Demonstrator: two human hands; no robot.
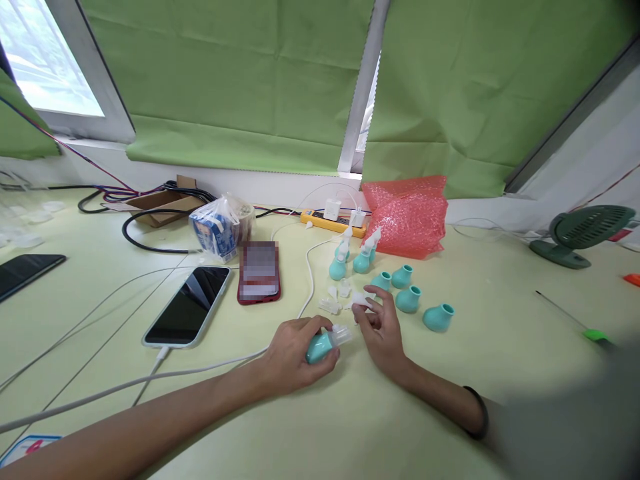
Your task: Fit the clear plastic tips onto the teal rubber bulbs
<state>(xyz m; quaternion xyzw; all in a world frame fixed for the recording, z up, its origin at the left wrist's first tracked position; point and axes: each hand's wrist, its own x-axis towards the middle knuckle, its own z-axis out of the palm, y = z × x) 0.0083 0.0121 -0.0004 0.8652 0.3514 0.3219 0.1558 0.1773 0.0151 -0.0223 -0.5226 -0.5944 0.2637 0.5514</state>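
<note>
My left grip (297, 353) wraps a teal bulb (319, 348); my right grip (384, 337) pinches a white piece (360, 299). The blue pack's (214, 231) print is illegible. Green blinds (225, 73) hang behind the pale counter (390, 430).

Red bubble-wrap pkg (406, 217) beside yellow pwr strip (334, 225); green fan (590, 225), far R; blue pkt (214, 232), prob. tissues.

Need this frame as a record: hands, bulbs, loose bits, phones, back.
Left hand: holding a teal bulb with a clear nozzle
Right hand: at a white piece, grip firmness unclear
Open bulbs: four, near the right hand
White-tipped bulbs: in front of the yellow power strip
Loose bits: clear, left of the right hand
Phones: three; pale-cased one plugged in
Back: red bubble-wrap package, green blinds
</note>
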